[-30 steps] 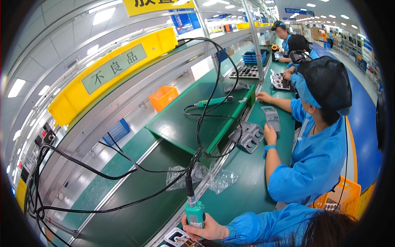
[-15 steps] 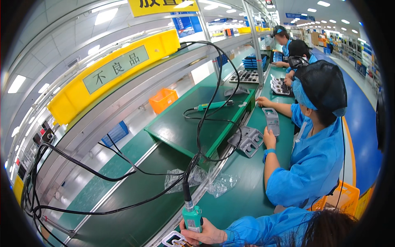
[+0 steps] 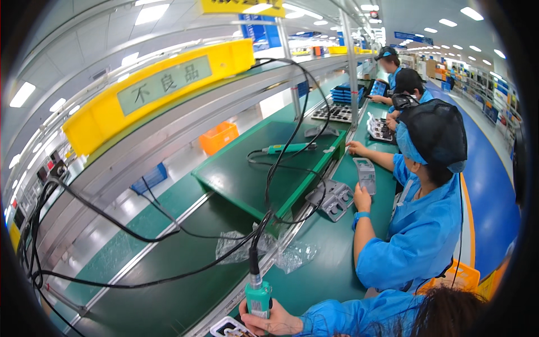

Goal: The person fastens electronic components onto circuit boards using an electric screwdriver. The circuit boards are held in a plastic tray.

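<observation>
Neither my left hand nor my right hand shows in the head view. At the lower edge, a nearby person's hand (image 3: 281, 321) in a blue sleeve (image 3: 359, 315) wraps around a green electric screwdriver (image 3: 259, 297). It stands upright, its black cable rising from the top. Beneath that hand, a pale frame-like part (image 3: 227, 327) is partly cut off by the picture's edge. Farther along the bench, another person's hand (image 3: 362, 197) holds a grey molded plastic part (image 3: 366, 175). A similar grey part (image 3: 331, 199) lies on the green bench beside it.
Black cables (image 3: 269, 168) hang across the middle. A second green screwdriver (image 3: 289, 148) lies on a raised green platform (image 3: 241, 174). Clear plastic wrap (image 3: 296, 256) rests near the rail. A yellow bin (image 3: 157, 84) sits on the upper shelf. Several people in blue line the right side.
The whole view has shifted slightly. The nearby person's hand still grips the electric screwdriver, and the farther person still holds the grey part.
</observation>
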A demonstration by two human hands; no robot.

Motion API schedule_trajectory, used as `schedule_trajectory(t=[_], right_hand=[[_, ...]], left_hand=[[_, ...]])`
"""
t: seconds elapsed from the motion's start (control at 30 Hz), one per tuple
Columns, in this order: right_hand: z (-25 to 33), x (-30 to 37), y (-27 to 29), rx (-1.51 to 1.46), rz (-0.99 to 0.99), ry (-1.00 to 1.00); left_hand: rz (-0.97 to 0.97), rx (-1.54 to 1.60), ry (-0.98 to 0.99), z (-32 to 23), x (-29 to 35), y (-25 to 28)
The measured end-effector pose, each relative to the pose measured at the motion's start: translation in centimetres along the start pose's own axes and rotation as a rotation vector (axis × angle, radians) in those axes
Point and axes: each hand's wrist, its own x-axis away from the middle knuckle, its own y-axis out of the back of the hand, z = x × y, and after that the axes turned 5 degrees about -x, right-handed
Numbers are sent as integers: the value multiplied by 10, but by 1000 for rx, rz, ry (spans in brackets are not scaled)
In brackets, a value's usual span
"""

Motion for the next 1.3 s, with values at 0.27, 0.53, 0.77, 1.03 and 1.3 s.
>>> schedule_trajectory(t=[0.27,0.53,0.77,1.03,1.3], right_hand=[[212,55,38,-1241,372,-11],[210,58,-6,-1227,483,72],[231,80,-32,-1201,604,105],[235,97,-50,-1051,694,55],[241,100,-53,-937,701,130]], left_hand=[[-75,-149,402,-7,164,8],[3,-184,406,-2,176,-33],[8,-154,399,-5,179,-34],[-37,-35,457,-5,181,-40],[-30,-50,463,-3,184,-39]])
